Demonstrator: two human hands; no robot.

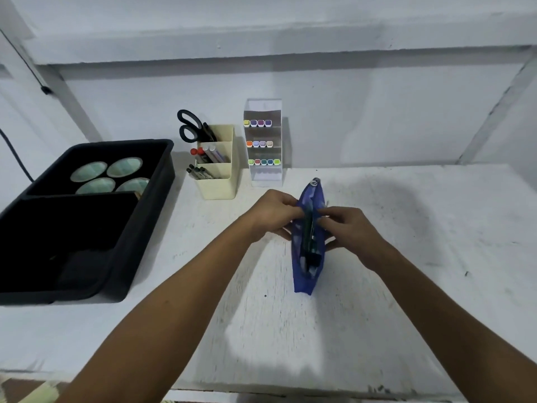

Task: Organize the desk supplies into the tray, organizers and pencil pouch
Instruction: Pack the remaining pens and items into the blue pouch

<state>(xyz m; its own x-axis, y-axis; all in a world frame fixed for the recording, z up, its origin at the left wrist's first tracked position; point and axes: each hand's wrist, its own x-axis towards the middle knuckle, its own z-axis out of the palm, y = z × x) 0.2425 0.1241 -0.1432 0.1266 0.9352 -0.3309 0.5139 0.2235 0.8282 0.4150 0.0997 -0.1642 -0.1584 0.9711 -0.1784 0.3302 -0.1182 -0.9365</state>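
A blue pencil pouch (302, 277) stands on edge in the middle of the white desk (406, 257), its zip opening facing up with dark pens and a black clip visible inside. My left hand (273, 212) pinches the pouch's left rim. My right hand (345, 228) pinches the right rim, and its thumb lies under the pouch's side. A black tray (139, 228) at the left holds several round tape rolls (109, 174). The cream organizer (216, 181) carries black scissors (190, 126), markers and pens. Behind the pouch, a clear tiered organizer (266, 173) holds rows of coloured markers.
A white wall and a shelf edge run behind the desk. A dark cable (17, 158) hangs down at the far left. The desk's front edge lies close below my forearms.
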